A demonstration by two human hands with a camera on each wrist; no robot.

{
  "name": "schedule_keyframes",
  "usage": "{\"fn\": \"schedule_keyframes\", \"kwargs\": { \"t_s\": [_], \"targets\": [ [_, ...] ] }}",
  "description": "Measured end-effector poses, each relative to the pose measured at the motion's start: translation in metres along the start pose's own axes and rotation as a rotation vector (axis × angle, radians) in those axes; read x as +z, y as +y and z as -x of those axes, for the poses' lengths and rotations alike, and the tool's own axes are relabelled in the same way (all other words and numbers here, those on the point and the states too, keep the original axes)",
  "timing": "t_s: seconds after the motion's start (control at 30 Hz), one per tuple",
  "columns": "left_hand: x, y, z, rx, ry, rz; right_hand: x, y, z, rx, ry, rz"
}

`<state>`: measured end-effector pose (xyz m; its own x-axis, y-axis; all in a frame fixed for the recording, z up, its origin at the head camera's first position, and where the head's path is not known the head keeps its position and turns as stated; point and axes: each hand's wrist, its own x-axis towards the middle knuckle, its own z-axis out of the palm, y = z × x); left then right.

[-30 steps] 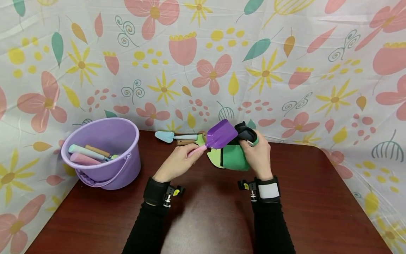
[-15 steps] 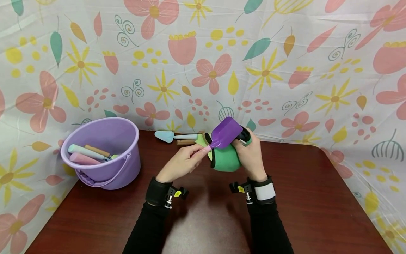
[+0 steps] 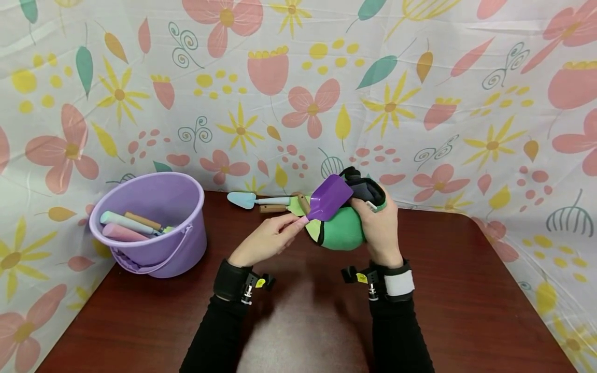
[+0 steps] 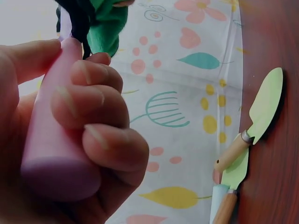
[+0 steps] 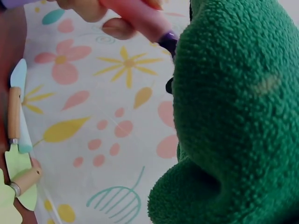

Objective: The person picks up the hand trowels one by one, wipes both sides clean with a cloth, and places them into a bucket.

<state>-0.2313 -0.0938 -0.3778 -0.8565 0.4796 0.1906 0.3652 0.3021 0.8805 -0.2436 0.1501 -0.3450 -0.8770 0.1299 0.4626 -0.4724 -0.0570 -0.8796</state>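
My left hand [image 3: 266,241] grips a small hand shovel [image 3: 330,199] by its pink handle, the fingers curled round it. Its purple blade tilts up to the right over the table. In my right hand [image 3: 383,228] is a fuzzy green cloth mitt [image 3: 342,230] with black trim, a dark inner side and a small white tag. It sits right behind and below the blade, overlapping it in the head view. The left wrist view shows the thick pink handle [image 4: 58,144] in the fist. Green pile [image 5: 238,116] fills the right of the right wrist view, hiding the right fingers.
A light blue trowel [image 3: 241,200] and light green trowels [image 4: 268,102] with wooden handles lie along the table's back edge. At the left stands a purple bucket [image 3: 182,261] holding several tools with pastel and wooden handles. A flowered sheet [image 3: 298,103] hangs behind the table.
The right hand with the green mitt went left behind the shovel blade, then came back to the right. The shovel rose slightly rightward, then dipped a little; the left hand keeps its grip.
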Motion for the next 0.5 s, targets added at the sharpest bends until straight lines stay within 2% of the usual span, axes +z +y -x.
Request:
{"fn": "schedule_keyframes", "kwargs": {
  "t_s": [0.13, 0.27, 0.5],
  "targets": [
    [-0.001, -0.002, 0.0, -0.002, 0.006, -0.014, -0.005, -0.004, 0.0, -0.005, 0.03, 0.012],
    [-0.002, -0.002, 0.0, -0.009, 0.01, -0.04, -0.011, -0.009, -0.002, -0.019, 0.042, -0.021],
    [0.0, -0.005, -0.002, 0.003, 0.102, -0.135, -0.018, -0.015, -0.003, -0.035, 0.076, -0.038]
  ]
}}
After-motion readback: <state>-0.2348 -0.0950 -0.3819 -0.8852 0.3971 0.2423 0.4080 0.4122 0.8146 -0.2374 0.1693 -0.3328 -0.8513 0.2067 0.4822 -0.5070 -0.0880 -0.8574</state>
